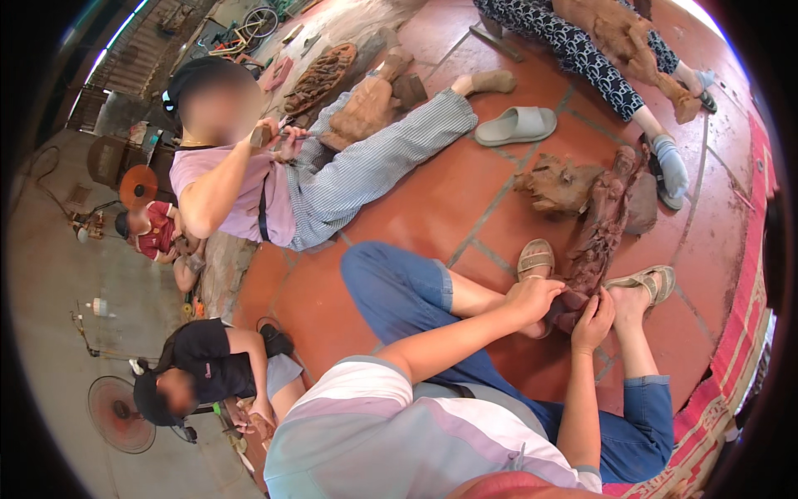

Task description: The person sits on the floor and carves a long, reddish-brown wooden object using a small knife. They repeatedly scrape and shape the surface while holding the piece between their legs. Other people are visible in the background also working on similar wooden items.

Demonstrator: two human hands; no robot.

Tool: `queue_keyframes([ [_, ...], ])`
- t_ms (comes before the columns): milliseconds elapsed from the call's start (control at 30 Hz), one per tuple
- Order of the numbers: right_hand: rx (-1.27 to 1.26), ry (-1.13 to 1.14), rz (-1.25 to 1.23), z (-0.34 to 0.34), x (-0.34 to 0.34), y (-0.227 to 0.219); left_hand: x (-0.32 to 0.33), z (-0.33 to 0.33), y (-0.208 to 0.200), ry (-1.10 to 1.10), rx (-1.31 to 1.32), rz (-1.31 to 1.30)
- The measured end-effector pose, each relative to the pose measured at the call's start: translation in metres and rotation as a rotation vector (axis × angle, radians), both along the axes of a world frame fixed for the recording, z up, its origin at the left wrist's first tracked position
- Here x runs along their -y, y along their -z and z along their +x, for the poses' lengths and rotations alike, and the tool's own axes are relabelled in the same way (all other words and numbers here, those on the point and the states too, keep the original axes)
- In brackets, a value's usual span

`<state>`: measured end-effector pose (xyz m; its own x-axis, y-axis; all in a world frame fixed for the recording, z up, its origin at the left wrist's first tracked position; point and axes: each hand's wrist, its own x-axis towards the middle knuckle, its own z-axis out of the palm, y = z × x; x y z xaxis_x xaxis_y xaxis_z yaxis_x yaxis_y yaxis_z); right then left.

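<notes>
A long dark reddish-brown wood carving (600,218) with a carved figure lies tilted between my feet, its near end toward me. Around the left side of that near end, my left hand (536,299) has its fingers closed. Opposite it, my right hand (593,322) grips the right side of the same end with bent fingers. What lies between the two hands is partly hidden by them. Beside the carving's far part sit a rough pale-brown wood chunk (559,183) on the left and a greyish block (642,204) on the right.
A grey slipper (517,125) lies on the red tiles beyond. At left, a seated person (241,179) holds tools over a wooden piece (366,112). Someone at upper right has a large carving (619,41) across their legs. A red patterned mat (731,349) borders the right side.
</notes>
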<state>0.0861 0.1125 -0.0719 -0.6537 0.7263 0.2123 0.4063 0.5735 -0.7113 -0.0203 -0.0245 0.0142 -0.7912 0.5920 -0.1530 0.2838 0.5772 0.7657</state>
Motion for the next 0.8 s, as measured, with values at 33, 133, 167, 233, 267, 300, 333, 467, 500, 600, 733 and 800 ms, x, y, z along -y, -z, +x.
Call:
queue_keyframes([
  [33, -0.013, 0.002, -0.001, 0.001, 0.001, 0.0, 0.0, -0.001, -0.004, 0.015, -0.004, -0.029],
  [133, -0.035, 0.004, 0.011, 0.0, -0.002, 0.0, -0.012, -0.015, 0.005, 0.06, -0.048, -0.083],
  [167, -0.029, -0.003, -0.001, 0.0, -0.002, 0.0, -0.01, -0.014, 0.014, 0.035, -0.022, -0.089],
  [233, -0.044, 0.017, -0.004, -0.008, -0.01, -0.008, -0.021, -0.018, 0.008, 0.018, -0.001, -0.081],
  [267, -0.008, 0.02, -0.013, 0.001, -0.003, -0.01, -0.004, -0.01, 0.013, 0.146, -0.084, -0.031],
  [300, -0.067, 0.017, 0.003, -0.007, -0.001, 0.0, 0.006, -0.003, 0.01, 0.061, 0.079, -0.131],
  [333, -0.093, -0.012, 0.017, -0.002, 0.0, 0.007, 0.006, -0.001, 0.022, 0.044, 0.005, -0.071],
  [467, -0.025, 0.01, -0.004, 0.002, -0.001, -0.002, -0.008, -0.01, 0.003, 0.048, 0.032, -0.151],
  [500, -0.027, 0.015, -0.002, 0.001, 0.0, -0.001, -0.011, -0.012, 0.004, 0.044, 0.011, -0.178],
  [600, -0.045, 0.016, 0.021, -0.005, -0.003, -0.001, -0.007, -0.008, 0.005, 0.02, 0.004, -0.097],
  [733, -0.013, 0.012, -0.007, 0.0, 0.002, -0.005, -0.003, -0.002, 0.014, 0.02, -0.032, -0.103],
  [800, -0.022, 0.003, 0.0, 0.0, 0.0, 0.001, -0.016, -0.01, 0.024, 0.015, -0.018, -0.124],
])
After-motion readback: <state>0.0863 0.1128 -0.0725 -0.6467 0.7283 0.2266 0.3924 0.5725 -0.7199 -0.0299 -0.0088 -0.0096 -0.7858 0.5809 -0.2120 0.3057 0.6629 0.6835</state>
